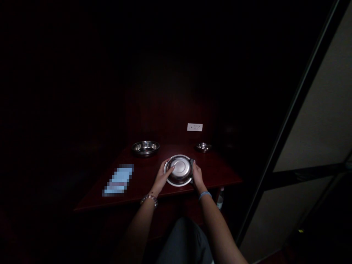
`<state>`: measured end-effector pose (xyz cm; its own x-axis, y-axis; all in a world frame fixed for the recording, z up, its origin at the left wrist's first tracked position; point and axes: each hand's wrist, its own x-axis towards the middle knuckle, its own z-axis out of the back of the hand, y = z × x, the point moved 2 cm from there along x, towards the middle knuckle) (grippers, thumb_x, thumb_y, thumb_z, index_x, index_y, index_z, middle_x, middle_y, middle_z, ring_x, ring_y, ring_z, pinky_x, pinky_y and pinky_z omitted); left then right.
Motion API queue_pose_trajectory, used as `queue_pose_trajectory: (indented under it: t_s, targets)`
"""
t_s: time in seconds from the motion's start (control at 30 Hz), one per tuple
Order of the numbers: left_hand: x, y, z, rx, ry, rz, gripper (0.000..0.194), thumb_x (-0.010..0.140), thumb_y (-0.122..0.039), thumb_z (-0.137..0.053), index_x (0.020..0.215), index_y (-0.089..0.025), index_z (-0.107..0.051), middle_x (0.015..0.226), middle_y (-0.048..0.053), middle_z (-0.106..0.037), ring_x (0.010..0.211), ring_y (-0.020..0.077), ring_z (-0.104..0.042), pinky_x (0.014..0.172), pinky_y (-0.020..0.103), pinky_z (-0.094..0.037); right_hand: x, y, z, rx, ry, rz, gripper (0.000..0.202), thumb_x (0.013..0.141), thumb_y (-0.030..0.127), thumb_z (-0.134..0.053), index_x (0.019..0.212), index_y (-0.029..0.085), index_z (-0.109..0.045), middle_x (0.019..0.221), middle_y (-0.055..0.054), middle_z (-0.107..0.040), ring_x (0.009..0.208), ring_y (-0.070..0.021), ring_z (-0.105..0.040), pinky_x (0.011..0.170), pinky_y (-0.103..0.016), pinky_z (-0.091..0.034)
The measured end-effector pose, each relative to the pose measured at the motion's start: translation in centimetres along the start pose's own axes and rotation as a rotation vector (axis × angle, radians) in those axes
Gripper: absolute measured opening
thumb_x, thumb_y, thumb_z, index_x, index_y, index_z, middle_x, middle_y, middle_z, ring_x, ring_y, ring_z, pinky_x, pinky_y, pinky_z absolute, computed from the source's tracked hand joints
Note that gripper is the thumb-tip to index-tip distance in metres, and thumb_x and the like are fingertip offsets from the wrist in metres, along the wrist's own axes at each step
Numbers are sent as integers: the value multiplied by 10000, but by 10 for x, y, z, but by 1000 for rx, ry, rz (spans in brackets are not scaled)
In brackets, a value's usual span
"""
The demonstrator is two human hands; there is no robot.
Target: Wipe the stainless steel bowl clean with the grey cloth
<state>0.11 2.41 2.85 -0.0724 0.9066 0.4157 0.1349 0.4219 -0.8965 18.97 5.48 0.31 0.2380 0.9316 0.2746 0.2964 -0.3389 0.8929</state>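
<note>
A shiny metal bowl (180, 167) is held above the front part of the dark red table (143, 183), its round base turned up toward me. My left hand (162, 178) grips the bowl's left rim, the thumb lying on the outer wall and the fingers partly hidden behind. On the opposite side, my right hand (197, 176) is closed around a dark cloth (191, 162) pressed to the rim. Most of that cloth is hidden by the hand and bowl.
Farther back on the table stand a larger metal bowl (145, 148) at left and a small metal bowl (203, 147) at right. A blurred-out bright rectangle (118, 180) lies at left. A wall socket (194, 127) sits behind; a plastic bottle (220, 199) is below the right edge.
</note>
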Motion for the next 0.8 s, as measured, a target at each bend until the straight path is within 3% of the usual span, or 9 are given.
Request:
queue_pose_trajectory:
  t_s: [0.2, 0.4, 0.57, 0.7, 0.8]
  targets:
    - [1, 4, 6, -108, -49, 100, 871, 787, -441, -765, 1527, -269, -339, 1361, 119, -640, 1295, 272, -602, 1152, 422, -408, -5, 3, -4, -27, 47, 6, 607, 796, 760, -609, 818, 165, -730, 776, -63, -757, 711, -181, -665, 688, -262, -505]
    - [4, 15, 8, -208, -94, 163, 824, 781, -420, -791, 1485, -305, -379, 1359, 103, -642, 1235, 247, -638, 1042, 365, -502, -8, 3, -3, -32, 66, 14, 664, 748, 835, -599, 762, 178, -694, 713, -46, -726, 664, -162, -637, 636, -243, -487]
    - [6, 21, 9, -232, -159, 182, 855, 793, -466, -785, 1488, -311, -311, 1358, 101, -636, 1155, 207, -668, 931, 314, -546, -10, 3, -7, -48, 111, -24, 699, 710, 864, -616, 746, 172, -707, 668, -36, -714, 625, -158, -622, 599, -243, -469]
    - [5, 21, 9, -221, -161, 193, 864, 837, -517, -734, 1503, -303, -226, 1375, 117, -627, 1172, 190, -663, 951, 315, -547, -11, 4, -9, -3, 140, -49, 686, 690, 854, -656, 769, 176, -725, 717, -40, -745, 653, -169, -650, 639, -255, -498]
    - [3, 17, 9, -209, -158, 177, 794, 862, -524, -707, 1483, -313, -258, 1386, 117, -626, 1220, 196, -648, 1010, 336, -531, -12, 4, -11, 31, 163, -60, 666, 682, 824, -698, 821, 174, -739, 799, -51, -775, 720, -181, -682, 704, -260, -523]
